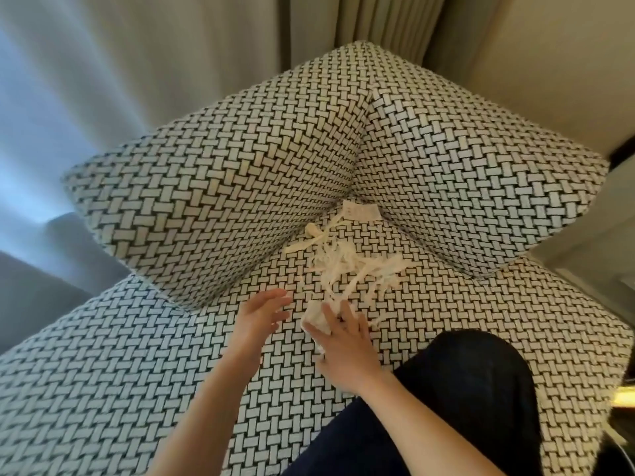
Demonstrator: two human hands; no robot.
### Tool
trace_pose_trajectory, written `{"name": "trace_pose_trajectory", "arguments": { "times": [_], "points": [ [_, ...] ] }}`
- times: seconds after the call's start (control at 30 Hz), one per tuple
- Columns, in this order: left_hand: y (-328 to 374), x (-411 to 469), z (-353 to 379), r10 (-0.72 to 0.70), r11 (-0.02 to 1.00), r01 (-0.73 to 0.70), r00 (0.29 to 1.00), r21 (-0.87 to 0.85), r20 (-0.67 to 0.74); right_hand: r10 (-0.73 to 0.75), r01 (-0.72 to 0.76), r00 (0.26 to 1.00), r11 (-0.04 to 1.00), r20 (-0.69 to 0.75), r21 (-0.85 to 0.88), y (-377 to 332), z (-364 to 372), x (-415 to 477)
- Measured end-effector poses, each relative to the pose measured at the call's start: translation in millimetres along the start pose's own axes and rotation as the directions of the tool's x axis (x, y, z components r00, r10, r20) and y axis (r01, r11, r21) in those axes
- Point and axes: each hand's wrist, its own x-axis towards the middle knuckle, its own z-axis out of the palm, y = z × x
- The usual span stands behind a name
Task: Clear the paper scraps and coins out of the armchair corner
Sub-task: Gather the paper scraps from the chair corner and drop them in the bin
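Right hand (343, 345) curls its fingers round a crumpled white paper wad (316, 320) low over the armchair seat (137, 372). Shredded paper strips (357, 266) lie just beyond its fingertips, toward the corner, with a small paper slip (361, 211) tucked deepest. Left hand (261, 314) hovers alongside, fingers spread.

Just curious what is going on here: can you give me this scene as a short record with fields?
Place: armchair corner
Left grip: bare hand, open, holds nothing
Right grip: bare hand, holds a white paper wad
Paper strips: loose pile near the corner
Paper slip: flat, tucked in the corner
Coins: none visible
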Motion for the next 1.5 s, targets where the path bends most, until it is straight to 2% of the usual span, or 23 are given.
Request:
{"name": "trace_pose_trajectory", "arguments": {
  "times": [0.27,0.37,0.43,0.53,0.67,0.8,0.87,1.07,1.17,1.23,1.37,1.5],
  "points": [
    [-7,7,11,0.01,0.999,-0.009,1.0,0.048,-0.012,-0.034,0.058,0.955,0.996,-0.295,0.073,9,8,-12],
    [-8,7,18,0.019,0.999,-0.019,1.0,0.042,-0.005,0.051,0.069,0.912,0.959,-0.407,0.274,12,0,-14],
    [-9,7,22,0.031,0.998,-0.031,1.0,0.058,0.002,0.166,0.059,0.889,0.883,-0.427,0.466,17,-11,-16],
    [-12,7,29,0.071,0.993,-0.069,0.997,0.091,-0.014,0.294,0.047,0.857,0.772,-0.422,0.634,32,-28,-20],
    [-18,5,45,0.212,0.935,-0.214,0.977,0.282,0.039,0.393,0.041,0.838,0.647,-0.379,0.761,55,-56,-35],
    [-27,6,67,0.372,0.731,-0.402,0.912,0.552,0.171,0.435,0.007,0.849,0.559,-0.3,0.829,73,-74,-50],
    [-31,7,78,0.37,0.658,-0.422,0.902,0.624,0.221,0.455,0.005,0.844,0.525,-0.285,0.851,78,-79,-55],
    [-44,9,109,0.327,0.646,-0.347,0.931,0.68,0.164,0.533,0.015,0.815,0.37,-0.226,0.929,90,-87,-67],
    [-50,14,116,0.367,0.567,-0.361,0.915,0.74,0.165,0.589,0.034,0.788,0.253,-0.182,0.967,96,-88,-70],
    [-52,20,117,0.398,0.519,-0.393,0.897,0.759,0.193,0.608,0.078,0.781,0.131,-0.142,0.988,100,-88,-70],
    [-53,29,116,0.473,0.354,-0.502,0.824,0.789,0.312,0.614,0.168,0.784,-0.071,-0.09,0.983,104,-91,-71],
    [-43,39,118,0.47,0.368,-0.573,0.794,0.732,0.385,0.604,0.247,0.795,-0.239,-0.055,0.939,105,-94,-71]
  ]
}}
